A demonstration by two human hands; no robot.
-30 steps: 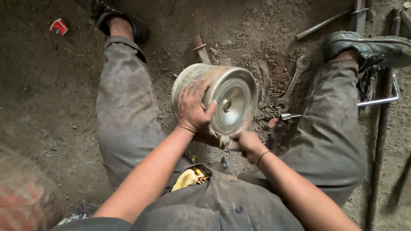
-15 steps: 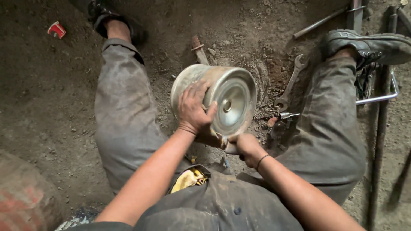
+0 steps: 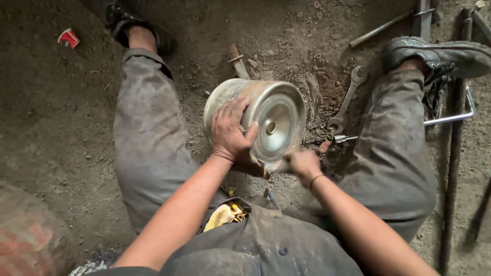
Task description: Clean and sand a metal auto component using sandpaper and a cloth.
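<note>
While the person sits on the dirt floor [image 3: 61, 112] with legs spread, a dull metal drum [image 3: 255, 120] lies on its side between the knees, its round, shiny end face with a small centre hole turned toward the camera. Left hand [image 3: 231, 134] is pressed over the drum's upper side wall, palm down, fingers spread across the curved metal and the thumb reaching onto the rim of the end face, so it grips the drum. Right hand [image 3: 303, 163] is at the lower edge of the end face, just below and right of the rim; it looks clenched, but it is blurred, and whether it grasps anything cannot be told. Both hands sit close together, the drum's lower rim between them.

An open-ended spanner [image 3: 348, 99] lies on the floor just right of the drum, near the right trouser leg [image 3: 394, 148]. A short chisel-like tool [image 3: 238, 60] lies behind the drum, partly hidden by it. Long metal rods [image 3: 455, 153] run down the right edge beside a black shoe [image 3: 440, 55]. A yellow cloth [image 3: 225, 213] pokes from the clothing near the waist, and a small red and white scrap [image 3: 68, 38] lies at the upper left.
</note>
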